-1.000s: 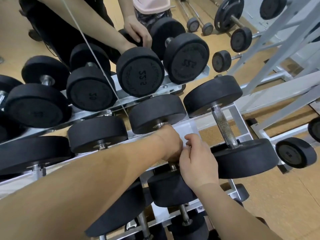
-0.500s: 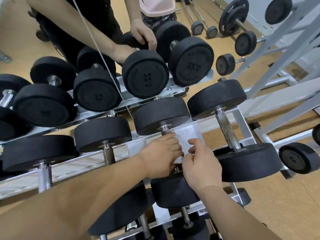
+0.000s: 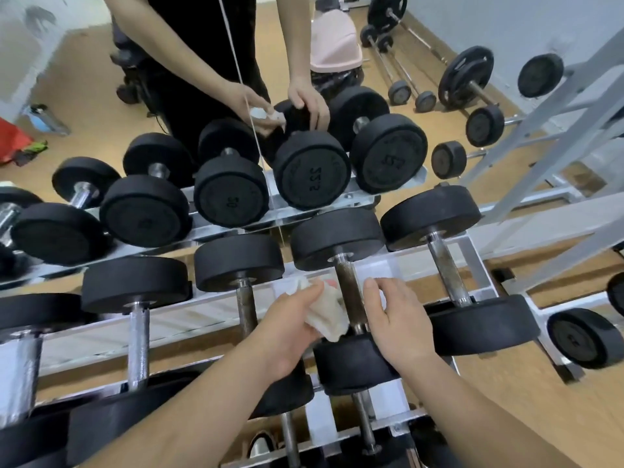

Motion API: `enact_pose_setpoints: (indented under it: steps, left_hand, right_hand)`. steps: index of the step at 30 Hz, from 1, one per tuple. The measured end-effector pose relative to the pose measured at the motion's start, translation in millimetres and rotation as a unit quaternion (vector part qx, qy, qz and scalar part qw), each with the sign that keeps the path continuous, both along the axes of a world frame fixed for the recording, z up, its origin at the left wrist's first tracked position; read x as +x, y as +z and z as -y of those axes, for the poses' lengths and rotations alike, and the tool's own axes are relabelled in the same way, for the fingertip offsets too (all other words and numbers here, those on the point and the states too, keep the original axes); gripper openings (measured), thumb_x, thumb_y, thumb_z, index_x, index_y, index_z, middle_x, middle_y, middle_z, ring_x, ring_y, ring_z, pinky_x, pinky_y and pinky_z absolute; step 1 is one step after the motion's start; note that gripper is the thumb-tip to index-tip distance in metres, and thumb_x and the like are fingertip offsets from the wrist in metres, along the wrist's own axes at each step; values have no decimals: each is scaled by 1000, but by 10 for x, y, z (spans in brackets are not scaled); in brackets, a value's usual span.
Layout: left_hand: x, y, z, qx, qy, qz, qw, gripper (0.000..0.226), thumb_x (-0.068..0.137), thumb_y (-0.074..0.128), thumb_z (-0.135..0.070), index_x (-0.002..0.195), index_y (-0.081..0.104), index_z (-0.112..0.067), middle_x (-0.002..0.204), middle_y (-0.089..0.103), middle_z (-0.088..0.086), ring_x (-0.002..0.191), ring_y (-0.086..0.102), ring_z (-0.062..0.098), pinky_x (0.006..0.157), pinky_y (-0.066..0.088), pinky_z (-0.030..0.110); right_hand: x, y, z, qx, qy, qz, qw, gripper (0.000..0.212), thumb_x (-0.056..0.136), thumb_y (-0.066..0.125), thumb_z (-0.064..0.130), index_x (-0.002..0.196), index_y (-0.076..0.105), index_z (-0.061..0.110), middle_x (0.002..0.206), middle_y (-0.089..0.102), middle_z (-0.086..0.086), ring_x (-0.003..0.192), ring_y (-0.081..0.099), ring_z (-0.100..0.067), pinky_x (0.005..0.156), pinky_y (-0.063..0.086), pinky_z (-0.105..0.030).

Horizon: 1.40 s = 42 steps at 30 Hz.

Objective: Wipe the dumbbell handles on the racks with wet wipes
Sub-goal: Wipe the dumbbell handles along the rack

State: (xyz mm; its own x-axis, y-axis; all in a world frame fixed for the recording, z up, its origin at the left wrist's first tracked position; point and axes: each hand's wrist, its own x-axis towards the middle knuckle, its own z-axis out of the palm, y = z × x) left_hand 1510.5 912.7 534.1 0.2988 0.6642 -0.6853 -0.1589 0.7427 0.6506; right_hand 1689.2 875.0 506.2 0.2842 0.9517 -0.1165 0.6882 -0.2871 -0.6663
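**Left hand** [image 3: 290,329]: closed round a crumpled white wet wipe [image 3: 326,309], fingers curled over the cloth. The right edge of the wipe meets the left side of a dumbbell handle [image 3: 349,292].

**Right hand** [image 3: 395,319]: open, fingers extended and relaxed, just to the right of the same handle. Whether it touches the metal cannot be told.

**Handle:** dark and rough-surfaced. It belongs to the dumbbell [image 3: 337,239] lying second from the right end of the rack [image 3: 189,315], on the tier nearest the hands. The far head sits at the back rail and the near head at the front rail, below both hands.

**Neighbouring dumbbells:** the end dumbbell [image 3: 449,275] lies just to the right, at the rack's right end, and has a spotted, dull handle. To the left lie a dark-handled dumbbell [image 3: 246,305] and a chrome-handled dumbbell [image 3: 138,339]. A lower tier [image 3: 364,430] shows further handles between the forearms.

**Upper row:** beyond the back rail stands an upper row of dumbbells [image 3: 310,170], round black faces turned toward the camera. Behind it stands a person in dark clothing [image 3: 202,62]. One of this person's hands holds something white, and the other rests on a dumbbell head.

**Surroundings:** the floor [image 3: 540,417] is tan. Barbells [image 3: 398,62] lie on it near the grey wall at upper right.
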Motion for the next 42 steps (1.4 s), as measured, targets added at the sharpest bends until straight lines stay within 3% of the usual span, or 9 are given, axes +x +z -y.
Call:
enact_pose_setpoints:
  steps: [4, 8, 14, 21, 27, 34, 36, 39, 42]
  left_hand:
    - [25, 184, 44, -3, 10, 128, 992, 37, 99, 63, -14, 136, 63, -9, 136, 66, 17, 128, 62, 33, 115, 43, 51]
    - [139, 276, 56, 27, 18, 122, 992, 35, 96, 67, -8, 131, 66, -9, 129, 70, 19, 122, 66, 34, 105, 51, 49]
    - [251, 121, 79, 158, 22, -242, 957, 30, 96, 70, -28, 125, 60, -27, 110, 68, -8, 97, 69, 13, 81, 56, 30]
    - [534, -429, 478, 266, -152, -422, 853, 41, 109, 31, -37, 143, 51, -27, 136, 60, -5, 129, 54, 19, 111, 40, 30]
    - [523, -635, 516, 300, -127, -424, 845, 48, 106, 27, -33, 152, 43, -34, 141, 53, -15, 130, 50, 9, 111, 41, 29]
    - [518, -729, 506, 299, -77, -396, 865, 45, 95, 32, -31, 131, 58, -33, 123, 58, -19, 113, 54, 5, 100, 47, 29]
    - [515, -727, 518, 292, -76, -394, 868, 43, 98, 35, -28, 134, 58, -35, 126, 58, -20, 116, 54, 4, 102, 46, 28]
    - [516, -722, 543, 285, -77, -385, 874, 56, 93, 28, -37, 144, 52, -36, 136, 55, -23, 125, 51, 2, 110, 42, 28]
    - [527, -721, 562, 287, -70, -378, 877, 58, 92, 28, -38, 145, 51, -37, 137, 54, -24, 126, 50, 1, 110, 42, 28]
  right_hand:
    - [-3, 501, -52, -108, -34, -465, 878, 54, 98, 46, 63, 110, 78, 22, 109, 78, 2, 107, 72, -19, 91, 52, -32]
    - [133, 767, -29, -177, 39, -608, 773, 41, 103, 51, 37, 127, 72, 11, 129, 70, -15, 123, 66, -28, 107, 52, -43]
    - [259, 506, -157, -140, -150, -474, 856, 24, 104, 59, 18, 116, 70, 0, 103, 78, -15, 96, 74, -29, 90, 60, -47]
    - [278, 288, -517, -155, -104, -177, 966, 42, 110, 32, 27, 143, 51, 8, 133, 57, -11, 121, 54, -27, 98, 41, -36]
    - [-222, -191, -928, -213, -8, -149, 966, 30, 107, 36, 19, 129, 46, 2, 130, 57, -26, 108, 56, -35, 89, 43, -37]
    - [-270, -315, -825, -276, 136, -2, 951, 101, 92, 54, 5, 155, -24, -3, 163, 25, -23, 141, 43, -39, 113, 40, -39]
    - [-243, -227, -681, -301, 179, 40, 936, 88, 97, 50, 6, 157, -14, -7, 166, 13, -28, 147, 34, -39, 117, 34, -39]
    - [-93, -36, -519, -357, 224, 18, 907, 50, 99, 44, 13, 145, 29, 2, 143, 49, -23, 129, 53, -36, 109, 44, -41]
    - [-67, -17, -518, -347, 203, -27, 915, 36, 101, 40, 12, 136, 36, 4, 129, 55, -19, 120, 56, -34, 100, 46, -39]
